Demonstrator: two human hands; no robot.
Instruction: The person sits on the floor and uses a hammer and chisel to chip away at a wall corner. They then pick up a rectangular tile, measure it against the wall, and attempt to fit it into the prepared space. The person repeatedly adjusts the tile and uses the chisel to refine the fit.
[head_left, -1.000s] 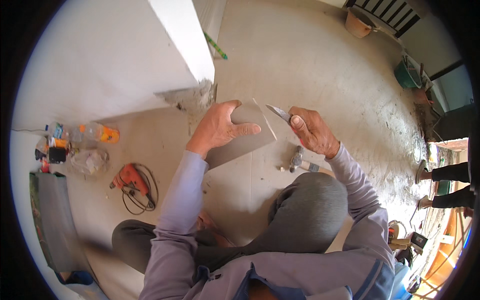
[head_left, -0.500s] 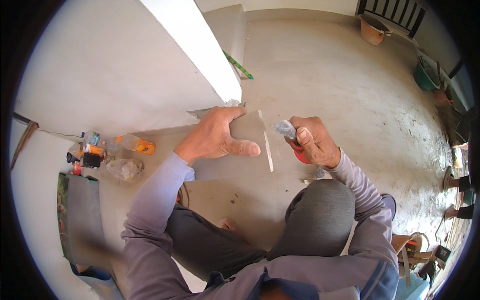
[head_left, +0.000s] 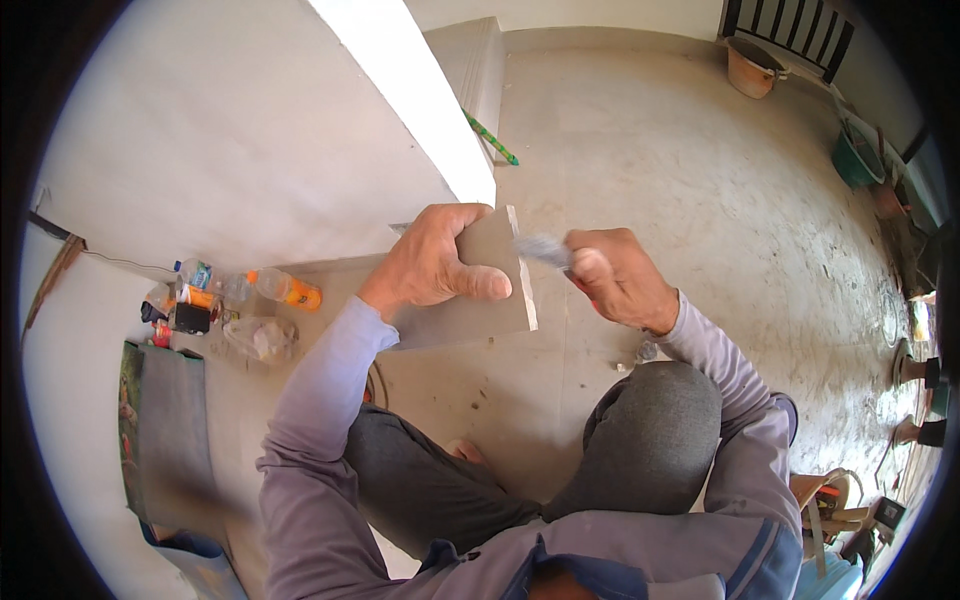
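My left hand (head_left: 432, 262) grips a flat grey tile (head_left: 470, 322), thumb across its face and fingers round the far side. The tile is tilted, and its pale, rough broken edge faces right. In my right hand (head_left: 628, 278), closed in a fist, is a red-handled tool with a grey head (head_left: 543, 250). Motion blurs that head, so its exact kind does not show. Its tip lies at the tile's rough edge; whether the two touch I cannot tell. Both hands are above the floor in front of my bent knees.
A white wall corner (head_left: 470, 180) stands just beyond the tile. Several bottles, including an orange one (head_left: 288, 289), and a clear plastic bag (head_left: 260, 338) lie at left. Far right are an orange-brown bucket (head_left: 752, 70) and a green tub (head_left: 856, 158). Another person's feet (head_left: 908, 430) show at right.
My right hand has moved left, bringing the grey tool head to the tile's edge. The tile has turned slightly in my left hand. The whole view has shifted a little.
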